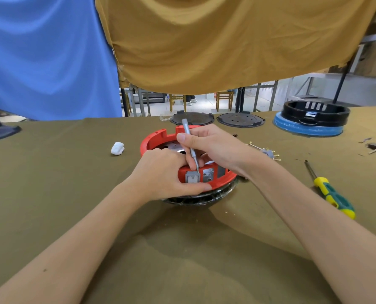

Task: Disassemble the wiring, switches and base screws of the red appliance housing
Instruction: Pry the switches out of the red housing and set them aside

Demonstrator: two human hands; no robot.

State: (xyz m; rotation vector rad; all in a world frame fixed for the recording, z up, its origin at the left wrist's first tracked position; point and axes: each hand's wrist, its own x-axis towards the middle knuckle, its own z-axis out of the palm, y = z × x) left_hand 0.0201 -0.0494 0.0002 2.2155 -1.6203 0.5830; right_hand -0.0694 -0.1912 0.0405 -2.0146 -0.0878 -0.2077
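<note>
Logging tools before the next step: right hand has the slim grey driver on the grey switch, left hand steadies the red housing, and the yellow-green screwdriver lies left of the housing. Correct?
Not quite. In the head view the yellow-green screwdriver lies right of the red housing, not left. The rest holds: right hand, grey driver, grey switch, left hand.

The red appliance housing [158, 138] sits tilted on a black ring, open side up, its near wall between the left fingers [195, 188]. A grey switch [192, 178] sits in that wall, just above the left thumb, with a slim grey screwdriver [188, 139] tip at its upper edge.
</note>
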